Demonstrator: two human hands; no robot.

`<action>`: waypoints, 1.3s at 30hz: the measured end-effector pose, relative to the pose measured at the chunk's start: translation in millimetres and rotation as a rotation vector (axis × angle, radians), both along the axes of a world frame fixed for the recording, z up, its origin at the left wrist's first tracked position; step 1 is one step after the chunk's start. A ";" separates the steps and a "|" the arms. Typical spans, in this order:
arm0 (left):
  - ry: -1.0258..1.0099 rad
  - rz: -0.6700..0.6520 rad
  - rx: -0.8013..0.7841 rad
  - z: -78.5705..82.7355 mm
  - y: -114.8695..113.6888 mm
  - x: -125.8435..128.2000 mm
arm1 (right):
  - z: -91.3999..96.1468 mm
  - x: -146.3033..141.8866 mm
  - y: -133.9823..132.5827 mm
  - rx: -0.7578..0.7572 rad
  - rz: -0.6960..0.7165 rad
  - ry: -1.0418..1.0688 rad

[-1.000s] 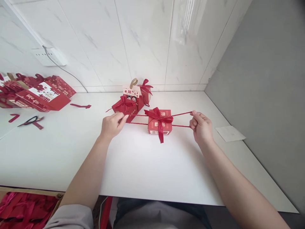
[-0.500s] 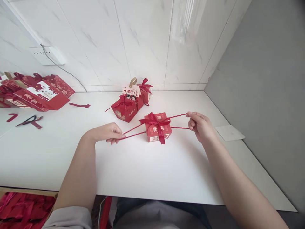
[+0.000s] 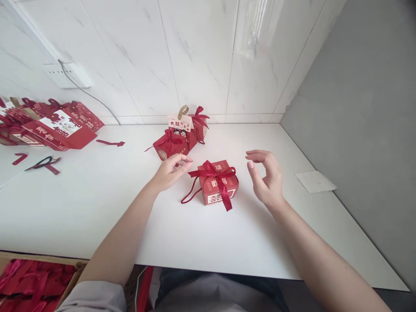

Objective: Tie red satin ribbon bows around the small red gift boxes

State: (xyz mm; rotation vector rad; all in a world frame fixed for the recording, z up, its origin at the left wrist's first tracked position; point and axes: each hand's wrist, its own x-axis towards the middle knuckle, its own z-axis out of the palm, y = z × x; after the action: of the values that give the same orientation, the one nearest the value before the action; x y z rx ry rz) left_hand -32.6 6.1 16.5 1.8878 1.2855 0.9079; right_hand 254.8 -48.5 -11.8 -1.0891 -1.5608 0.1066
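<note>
A small red gift box (image 3: 217,190) with a red ribbon bow on top sits on the white table (image 3: 195,234). A loop of thin red cord (image 3: 190,197) hangs slack from its left side onto the table. My left hand (image 3: 170,171) hovers just left of the box, fingers loosely extended, holding nothing. On the other side my right hand (image 3: 264,177) is open with its fingers curled apart, close to the box and not touching it.
Two more red bowed boxes (image 3: 170,145) and a tagged one (image 3: 182,128) stand behind, near the wall. A stack of flat red boxes (image 3: 55,128) lies far left, with black scissors (image 3: 40,164) beside it. A white paper (image 3: 315,181) lies right. Red ribbons (image 3: 32,286) fill a bin below.
Both hands have let go of the red cord that they held stretched out to either side. The cord now lies slack by the box, which has shifted slightly nearer.
</note>
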 end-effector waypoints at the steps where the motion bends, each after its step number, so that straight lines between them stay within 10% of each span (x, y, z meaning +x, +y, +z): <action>1: -0.006 -0.018 0.014 -1.6 -1.0 4.3 | 1.4 -2.3 -3.3 0.062 0.019 -0.106; 7: -0.066 -0.053 0.010 -8.3 -0.1 10.7 | 1.9 -12.0 -10.2 0.214 0.040 -0.501; 19: -0.147 -0.133 -0.358 -3.5 -6.3 14.0 | -2.7 -14.1 -5.5 0.007 -0.082 -0.652; 39: 0.004 -0.473 -0.467 9.9 -22.0 18.2 | -2.5 -17.4 -7.5 -0.324 0.069 -0.601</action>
State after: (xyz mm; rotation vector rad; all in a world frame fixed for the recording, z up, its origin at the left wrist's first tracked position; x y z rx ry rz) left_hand -14.4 -16.0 26.4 1.7004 0.8910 0.3217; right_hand 237.4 -56.1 -14.3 -1.4025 -2.1735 0.0843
